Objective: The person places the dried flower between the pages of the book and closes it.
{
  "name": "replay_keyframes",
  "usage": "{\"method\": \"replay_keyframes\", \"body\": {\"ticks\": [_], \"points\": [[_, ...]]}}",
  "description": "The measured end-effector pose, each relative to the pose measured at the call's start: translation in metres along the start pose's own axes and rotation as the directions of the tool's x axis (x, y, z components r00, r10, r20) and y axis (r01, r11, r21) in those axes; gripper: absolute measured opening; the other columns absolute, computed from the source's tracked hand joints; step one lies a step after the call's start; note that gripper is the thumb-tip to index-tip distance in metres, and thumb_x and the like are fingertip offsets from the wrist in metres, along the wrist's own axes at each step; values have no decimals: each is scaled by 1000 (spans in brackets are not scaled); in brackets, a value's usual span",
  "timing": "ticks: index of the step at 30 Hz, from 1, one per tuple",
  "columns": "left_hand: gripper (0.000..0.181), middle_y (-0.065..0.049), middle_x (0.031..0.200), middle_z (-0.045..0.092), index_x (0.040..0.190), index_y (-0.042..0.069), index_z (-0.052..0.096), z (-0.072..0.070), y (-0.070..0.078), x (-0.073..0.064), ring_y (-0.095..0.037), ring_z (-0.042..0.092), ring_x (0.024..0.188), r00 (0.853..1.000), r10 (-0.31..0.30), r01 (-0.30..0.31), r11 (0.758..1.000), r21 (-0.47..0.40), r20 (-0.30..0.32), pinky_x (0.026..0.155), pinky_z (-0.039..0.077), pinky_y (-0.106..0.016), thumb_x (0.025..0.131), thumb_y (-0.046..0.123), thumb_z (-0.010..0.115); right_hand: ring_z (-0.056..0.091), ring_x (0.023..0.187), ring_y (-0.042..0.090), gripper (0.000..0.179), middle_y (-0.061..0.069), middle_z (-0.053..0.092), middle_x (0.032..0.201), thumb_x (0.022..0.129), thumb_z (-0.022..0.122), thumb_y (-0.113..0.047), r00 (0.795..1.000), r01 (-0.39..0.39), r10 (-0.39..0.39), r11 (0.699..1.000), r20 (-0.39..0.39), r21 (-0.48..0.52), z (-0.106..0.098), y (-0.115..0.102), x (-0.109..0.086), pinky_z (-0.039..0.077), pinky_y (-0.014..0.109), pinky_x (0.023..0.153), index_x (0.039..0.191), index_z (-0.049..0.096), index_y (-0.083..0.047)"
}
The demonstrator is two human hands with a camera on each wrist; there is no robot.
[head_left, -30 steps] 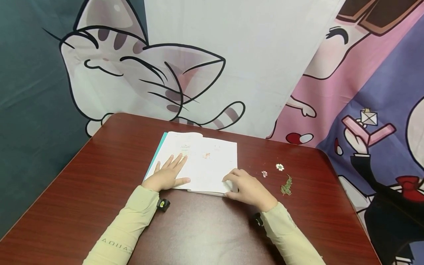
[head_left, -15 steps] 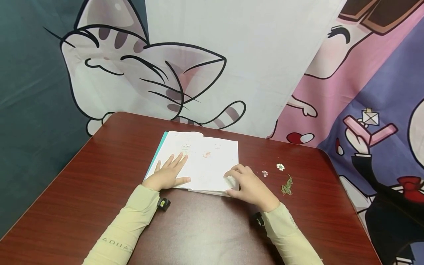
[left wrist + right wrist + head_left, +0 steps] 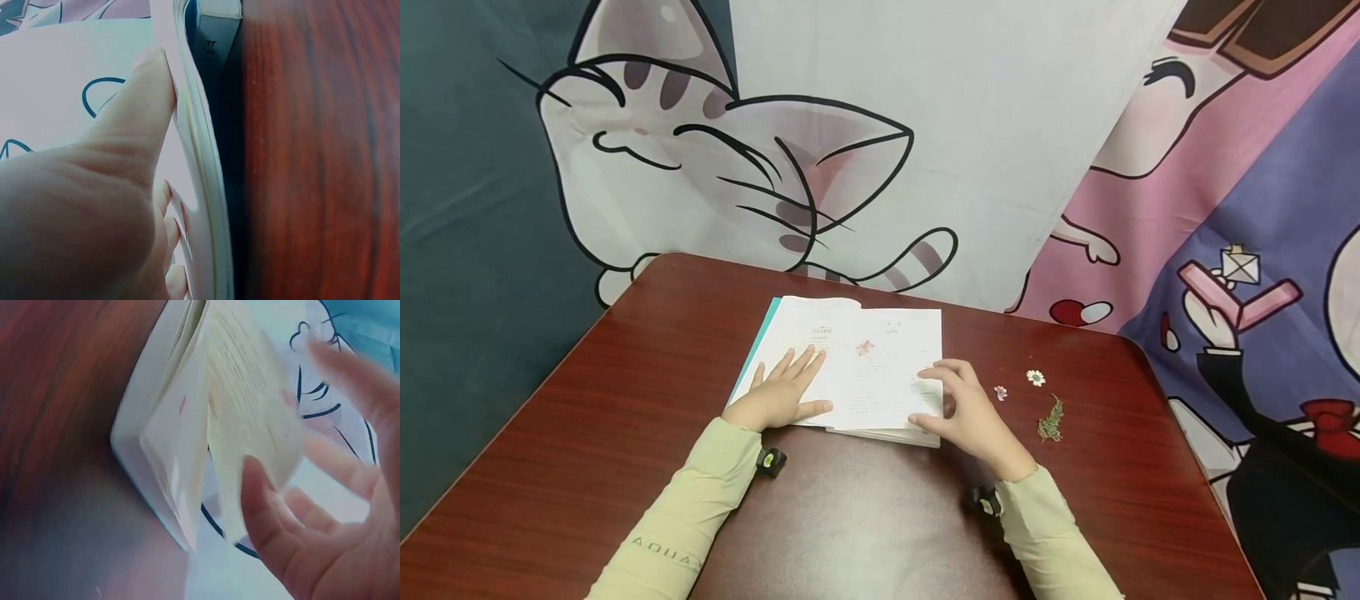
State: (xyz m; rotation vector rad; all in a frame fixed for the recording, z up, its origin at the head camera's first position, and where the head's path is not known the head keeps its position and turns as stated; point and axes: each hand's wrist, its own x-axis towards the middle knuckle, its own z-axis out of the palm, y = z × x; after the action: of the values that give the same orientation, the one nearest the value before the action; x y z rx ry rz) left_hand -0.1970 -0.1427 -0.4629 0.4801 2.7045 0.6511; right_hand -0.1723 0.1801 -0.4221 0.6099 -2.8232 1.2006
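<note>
Teal cover: a strip of it (image 3: pixel 763 325) shows at the left of your open book (image 3: pixel 876 392), which lies on the table (image 3: pixel 625 433); the board is probably the stiff part, and the bound block carries most of the weight.
Left hand: yours (image 3: pixel 778 400) rests flat on the paper, fingers spread and straight, gripping nothing; broad pressure like that should steady the book without creasing it.
Left page: this one (image 3: pixel 802 318) bows up toward the spine, so expect some spring beneath your palm.
Red flower shape: it (image 3: pixel 866 347) sits near the inner margin; you cannot fairly tell here whether it is pressed or printed, so treat it as brittle.
Right page: this side (image 3: pixel 898 379) looks thin, limp and rather slick; take a single leaf by its free outer edge, near the lower corner, with soft pads.
Right hand: yours (image 3: pixel 972 417) hangs at that outer edge, fingers gently bent and apart from the thumb, clenched on nothing; the wrist view is blurred, so whether the thumb brushes the raised leaf is unclear.
Pink flower: a tiny one (image 3: pixel 1001 393), likely papery; slide under it rather than squeeze.
White flower: farther right (image 3: pixel 1036 377), with petals that may shed.
Green sprig: rightmost (image 3: pixel 1050 418), feathery; its stem seems the safest hold.
</note>
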Motion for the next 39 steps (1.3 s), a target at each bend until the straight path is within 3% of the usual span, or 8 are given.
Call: {"method": "replay_keyframes", "body": {"ticks": [6,14,18,22,29,32,36,39], "points": [[94,-12,170,5,164,14,12,-5,6,-3,-42,-1,154,1000,-6,6,1000,-1,10,114,-5,-73,97,66,52,64,83,20,61,19,48,136,85,79,-6,955,-225,273,923,-118,311,6,0,11,52,22,65,141,54,-7],[94,-12,170,5,165,15,13,-3,5,-2,-41,-2,155,1000,-10,10,1000,5,7,114,-5,-73,97,64,53,66,76,12,60,15,64,102,91,67,1,880,-346,475,670,-22,657,19,6,30,58,25,64,146,44,2],[96,-11,171,5,165,16,12,-2,3,-2,-40,-2,155,1000,-10,10,1000,9,7,114,-5,-72,95,69,51,65,74,13,48,8,63,89,90,65,3,883,-320,468,650,-31,690,23,3,37,57,24,61,137,53,5],[92,-12,170,5,164,14,13,-3,4,-1,-42,-2,154,1000,-10,10,1000,-3,8,113,-6,-73,97,63,53,63,81,13,38,10,62,101,97,60,-4,897,-265,439,625,-50,734,25,-4,44,55,24,66,134,56,4],[89,-12,170,5,164,14,13,-5,4,0,-42,-2,154,1000,-24,24,1000,3,8,113,-5,-73,99,59,54,65,92,17,42,8,59,113,109,40,-22,930,-180,367,462,-3,868,31,-12,60,54,30,77,141,50,3],[89,-13,170,6,164,14,14,-7,4,0,-41,-1,155,1000,-26,26,1000,2,5,114,-5,-73,99,58,55,61,100,16,42,8,60,119,111,37,-22,947,-177,322,494,10,851,37,-10,67,53,29,84,141,52,2],[89,-13,170,6,164,13,14,-6,4,-1,-41,-1,155,1000,-26,26,1000,0,6,114,-5,-73,99,58,55,55,116,17,47,8,56,135,110,37,-35,964,-215,262,670,44,710,45,-8,69,47,31,97,149,48,-11],[89,-13,170,7,164,13,14,-5,4,-1,-42,-1,155,1000,-23,23,1000,4,5,113,-4,-74,99,58,55,43,134,26,54,13,41,151,110,33,-37,972,-229,208,747,108,624,50,-9,65,34,40,113,159,28,-14]]}}
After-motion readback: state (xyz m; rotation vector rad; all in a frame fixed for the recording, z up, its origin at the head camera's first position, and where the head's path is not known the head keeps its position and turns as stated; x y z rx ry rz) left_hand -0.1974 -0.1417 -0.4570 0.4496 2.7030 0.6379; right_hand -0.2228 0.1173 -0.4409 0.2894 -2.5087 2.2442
